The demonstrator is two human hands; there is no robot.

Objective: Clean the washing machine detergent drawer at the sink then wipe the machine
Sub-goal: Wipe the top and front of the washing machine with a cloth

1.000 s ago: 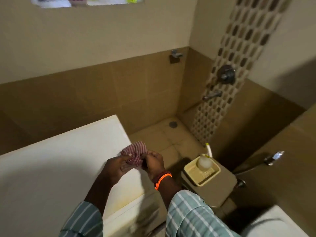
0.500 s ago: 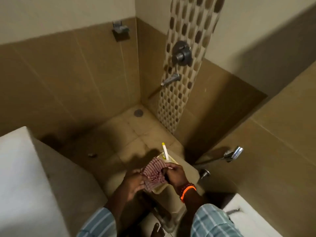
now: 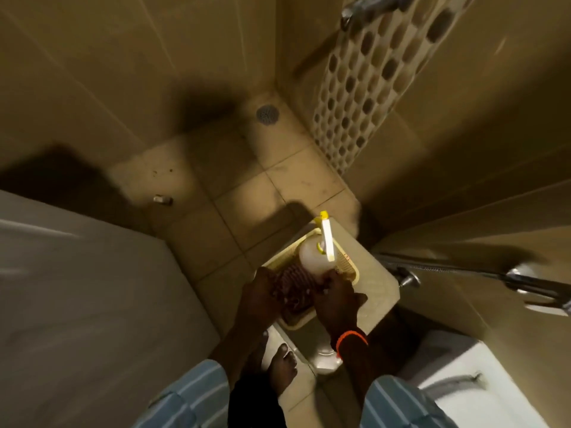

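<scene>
Both my hands hold a red-and-white checked cloth (image 3: 293, 285) down in a yellow plastic basket (image 3: 350, 268) that sits on a beige cistern top (image 3: 377, 282). My left hand (image 3: 259, 293) grips the cloth's left side. On its right side is my right hand (image 3: 335, 299), with an orange band at the wrist, close to a white bottle (image 3: 310, 254) standing in the basket. The washing machine's white top (image 3: 77, 288) fills the left. No detergent drawer is visible.
A white and yellow stick (image 3: 327, 239) stands in the basket. A hose and sprayer (image 3: 522, 279) run along the right wall. A white basin (image 3: 469, 384) is at lower right. The tiled floor has a drain (image 3: 267, 114). My bare foot (image 3: 282, 362) is below the hands.
The view swung from the washing machine top to the right and down. Both hands carried the cloth away from the machine and lowered it into the yellow basket.
</scene>
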